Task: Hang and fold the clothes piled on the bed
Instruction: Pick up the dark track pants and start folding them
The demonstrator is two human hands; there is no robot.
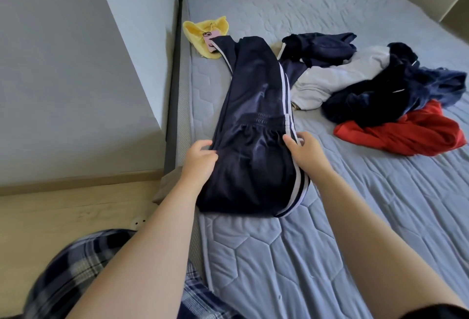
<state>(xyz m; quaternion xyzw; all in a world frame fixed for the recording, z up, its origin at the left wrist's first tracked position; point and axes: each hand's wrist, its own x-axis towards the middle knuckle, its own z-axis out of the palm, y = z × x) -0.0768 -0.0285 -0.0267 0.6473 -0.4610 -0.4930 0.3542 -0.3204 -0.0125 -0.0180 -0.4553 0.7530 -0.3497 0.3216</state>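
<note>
On grey mattress [279,255], navy trousers [253,166]

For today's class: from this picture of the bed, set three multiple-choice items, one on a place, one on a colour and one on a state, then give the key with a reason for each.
1. Where does the pink phone lie?
A on the yellow cloth; B on the red garment; C on the floor.
2. What colour are the stripes on the navy track pants?
A red; B white; C yellow.
3. How are the track pants?
A on a hanger; B crumpled in the pile; C laid out lengthwise on the mattress.

Key: 1 A, it rests on the cloth; 2 B, white bands run down the side; 3 C, they lie spread, left hand and right hand at their edges.
</note>
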